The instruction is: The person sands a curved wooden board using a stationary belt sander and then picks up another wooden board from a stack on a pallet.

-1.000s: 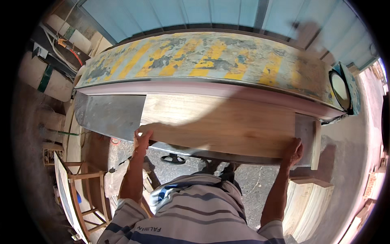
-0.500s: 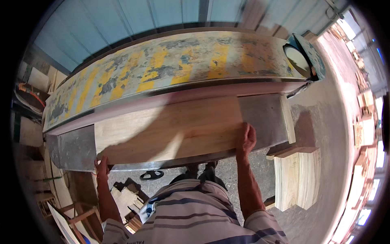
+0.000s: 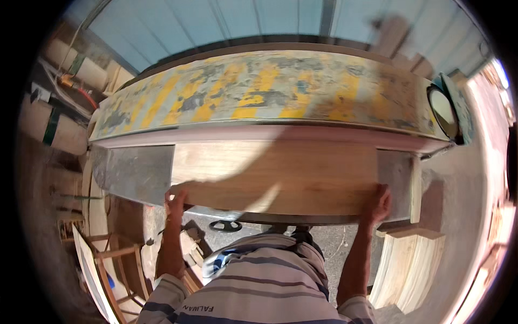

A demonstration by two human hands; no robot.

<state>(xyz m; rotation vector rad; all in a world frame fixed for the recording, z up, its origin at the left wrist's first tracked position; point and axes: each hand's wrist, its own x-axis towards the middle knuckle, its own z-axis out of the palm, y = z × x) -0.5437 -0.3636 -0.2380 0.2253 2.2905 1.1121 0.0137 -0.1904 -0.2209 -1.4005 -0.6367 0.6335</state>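
Observation:
A wide, pale wooden board lies on the grey metal table of a long machine, its far edge at the pinkish belt-like strip. My left hand grips the board's near left corner, fingers bent around the edge. At the near right corner, my right hand is closed on the board's end. Parts of the fingers on both hands are hidden by the wood or the hand itself. A dark shadow covers much of the board's right side.
Behind the strip runs a worn yellow-and-grey striped cover, with a round-ended part at its right. A stack of wooden boards stands on the floor at right. A wooden frame is at lower left, and a black handwheel sits beneath the table.
The board has slid a little to the right along the table, both hands moving with it and keeping their grip. The whole view has shifted too.

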